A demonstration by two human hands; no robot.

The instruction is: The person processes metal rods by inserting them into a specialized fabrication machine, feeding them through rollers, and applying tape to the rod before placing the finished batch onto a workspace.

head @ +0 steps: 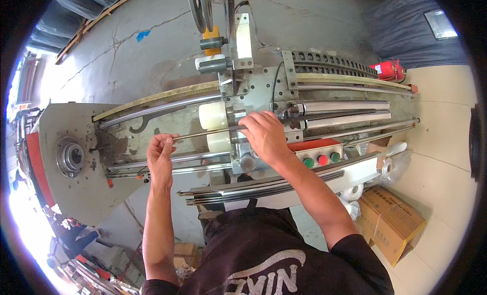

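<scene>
A thin metal rod (201,133) runs across the machine between my two hands. My left hand (161,154) pinches its left end between thumb and fingers. Further right, my right hand (264,137) grips the rod over the steel carriage (258,84), where the rod looks darker and partly hidden by the fingers. Behind and below the rod are two pale plastic rollers (212,116). To the right lie two shiny metal cylinders (346,106). A hook spanner (146,120) rests on the machine bed at the left.
Long metal bars (266,190) lie on a ledge before me. A control box with green and red buttons (322,159) stands by my right forearm. A round flanged hub (72,157) is on the left end plate. A cardboard box (388,222) and fire extinguishers (386,70) are at the right.
</scene>
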